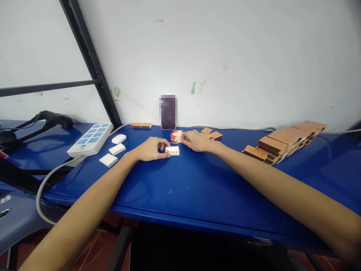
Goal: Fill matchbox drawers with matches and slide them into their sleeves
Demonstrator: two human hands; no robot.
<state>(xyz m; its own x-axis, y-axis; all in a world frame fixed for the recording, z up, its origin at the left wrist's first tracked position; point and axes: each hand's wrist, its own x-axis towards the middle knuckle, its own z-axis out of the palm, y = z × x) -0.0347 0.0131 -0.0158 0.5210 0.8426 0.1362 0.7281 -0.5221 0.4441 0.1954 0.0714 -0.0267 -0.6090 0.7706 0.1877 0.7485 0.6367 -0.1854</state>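
A white tray (172, 150) is being pinned flat on the blue table (197, 188) by the left hand (150, 149). The fingers are being curled loosely, with thumb and fingertips closing on the tray's left end, seemingly so that it is being steadied with its open face up. The right hand (197, 141) is being rested just behind and to the right of the tray. Its fingers are half bent and are touching the edge of a pile of red-tipped matches (176, 136); whether any match is being pinched cannot be told. The pile is being kept just behind the tray, probably for short reach.

Loose brown boxes (212, 134) are lying beside the right wrist. A long stack of brown boxes (282, 145) is being held well apart at the right. Two spare white trays (113, 154) are lying left of the left hand, near a mouse (119, 139) and a power strip (90, 140). A phone (168, 112) is being propped against the wall.
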